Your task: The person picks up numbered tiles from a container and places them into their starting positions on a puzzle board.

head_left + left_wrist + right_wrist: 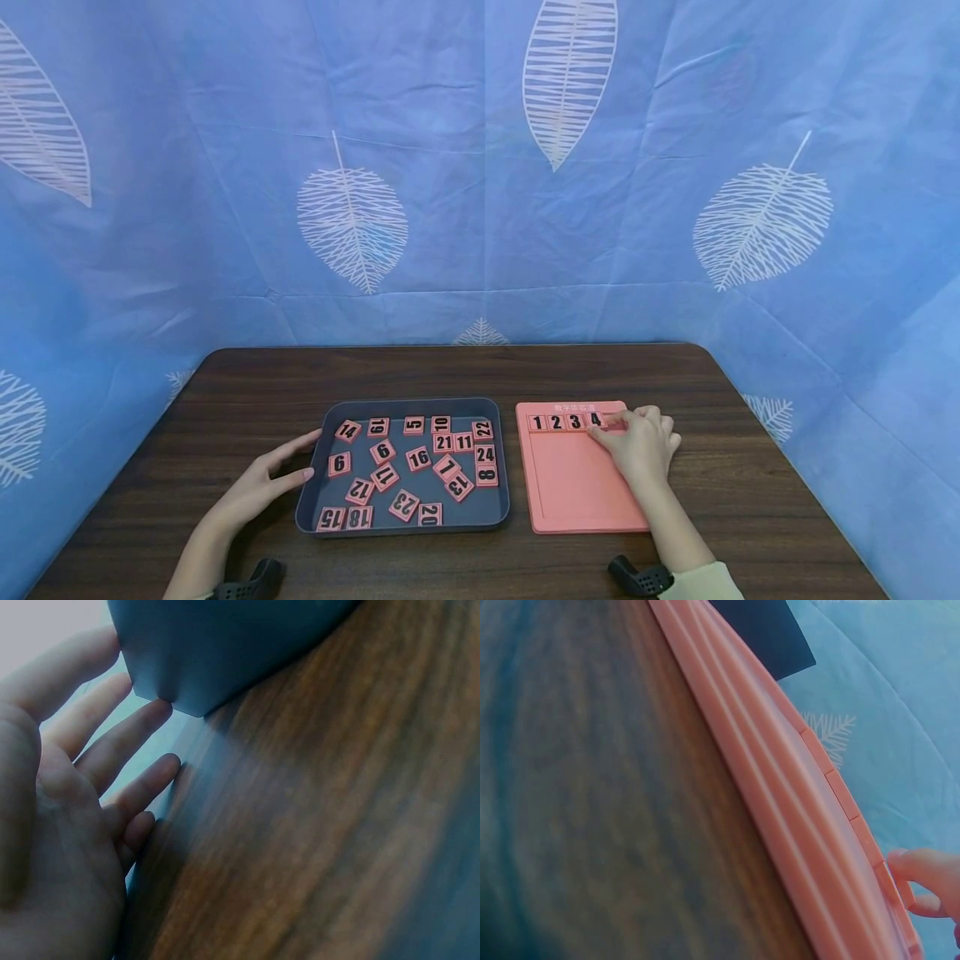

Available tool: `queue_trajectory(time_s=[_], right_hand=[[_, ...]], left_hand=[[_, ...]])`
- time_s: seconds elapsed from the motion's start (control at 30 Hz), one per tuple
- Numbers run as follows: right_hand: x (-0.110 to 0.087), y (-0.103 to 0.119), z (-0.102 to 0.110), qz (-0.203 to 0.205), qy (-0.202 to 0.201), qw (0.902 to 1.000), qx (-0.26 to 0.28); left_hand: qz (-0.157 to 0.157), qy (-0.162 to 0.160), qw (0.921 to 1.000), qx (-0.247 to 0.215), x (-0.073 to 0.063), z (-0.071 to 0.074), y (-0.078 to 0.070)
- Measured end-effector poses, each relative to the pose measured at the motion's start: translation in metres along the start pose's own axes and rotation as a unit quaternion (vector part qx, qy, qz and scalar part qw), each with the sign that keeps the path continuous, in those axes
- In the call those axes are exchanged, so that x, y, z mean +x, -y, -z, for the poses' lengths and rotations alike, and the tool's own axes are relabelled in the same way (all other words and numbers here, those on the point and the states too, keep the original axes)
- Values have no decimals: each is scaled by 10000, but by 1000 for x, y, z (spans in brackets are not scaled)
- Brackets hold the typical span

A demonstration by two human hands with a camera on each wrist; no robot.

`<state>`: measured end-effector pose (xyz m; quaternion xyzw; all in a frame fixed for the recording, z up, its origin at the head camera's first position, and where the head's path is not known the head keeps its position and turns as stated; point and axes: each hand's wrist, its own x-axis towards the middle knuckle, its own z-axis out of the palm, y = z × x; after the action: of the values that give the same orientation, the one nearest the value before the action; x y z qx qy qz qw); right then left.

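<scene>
Tile 4 [594, 418] at the tips of right grip [645, 443]

You're in a cloth-screened spot, room type can't be told: blue leaf-print cloth [450, 208] hangs beyond your dark wood-grain surface [420, 372], far side and both flanks.

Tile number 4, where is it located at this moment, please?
In the head view, tile 4 is at the top of the pink board, immediately right of tile 3, where the right hand touches it.
</scene>
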<state>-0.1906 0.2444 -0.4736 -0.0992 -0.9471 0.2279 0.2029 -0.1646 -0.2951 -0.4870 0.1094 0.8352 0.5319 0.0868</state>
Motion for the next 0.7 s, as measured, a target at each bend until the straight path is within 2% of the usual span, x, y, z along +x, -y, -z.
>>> queue_trajectory(time_s=[0.27, 0.7], right_hand=[[1, -6, -3, -42, 167, 9999, 1], [-1, -8, -8, 53, 17, 10000, 62]], left_hand=[[44, 21, 10000, -33, 0, 0, -2], [76, -8, 10000, -8, 0, 0, -2]])
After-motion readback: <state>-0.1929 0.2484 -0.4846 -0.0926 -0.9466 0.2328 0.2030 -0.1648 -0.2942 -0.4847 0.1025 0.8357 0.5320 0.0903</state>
